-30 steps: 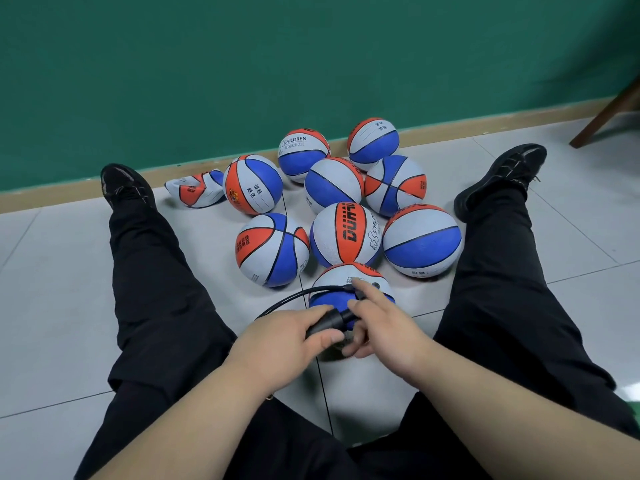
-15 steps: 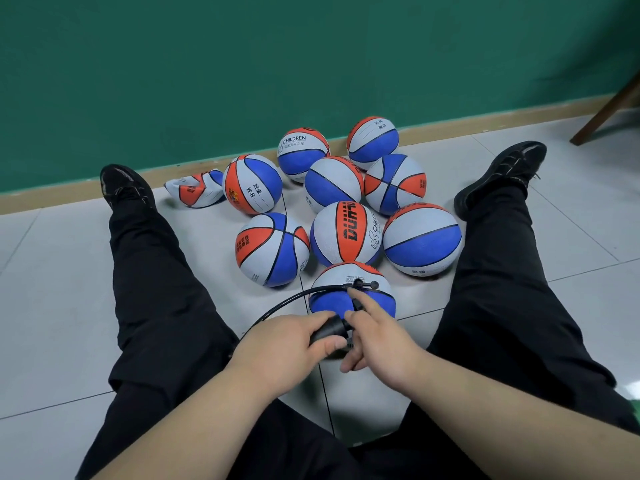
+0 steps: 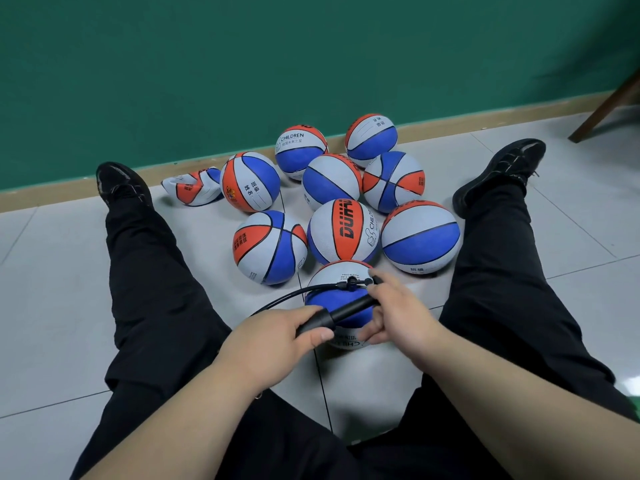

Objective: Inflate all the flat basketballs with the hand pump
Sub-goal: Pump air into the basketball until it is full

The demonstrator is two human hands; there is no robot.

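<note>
1. Black plastic hand pump [image 3: 341, 315] lies slantwise across the nearest basketball [image 3: 330, 275], which sits on the floor between the seated person's spread legs.
2. Left hand [image 3: 273, 344]: fingers and thumb wrapped firmly round the pump's near end.
3. Right hand [image 3: 398, 313]: fingers curled over the far end of the barrel with the thumb beneath, and the hand lies against the ball.
4. Black hose [image 3: 284, 299] arcs from the left side to a fitting [image 3: 351, 282] on top of the nearest ball. Whether the needle is seated cannot be told.
5. Eight further round balls [image 3: 420, 235] in orange, blue and white are clustered just beyond, several touching, toward the green wall [image 3: 311, 57].
6. One flat basketball [image 3: 194, 187] lies crumpled at the cluster's left rear. It is just beside an orange-panelled ball [image 3: 249, 181] and near the left shoe [image 3: 121, 185].
7. The floor [image 3: 52, 289] is pale grey tile.
</note>
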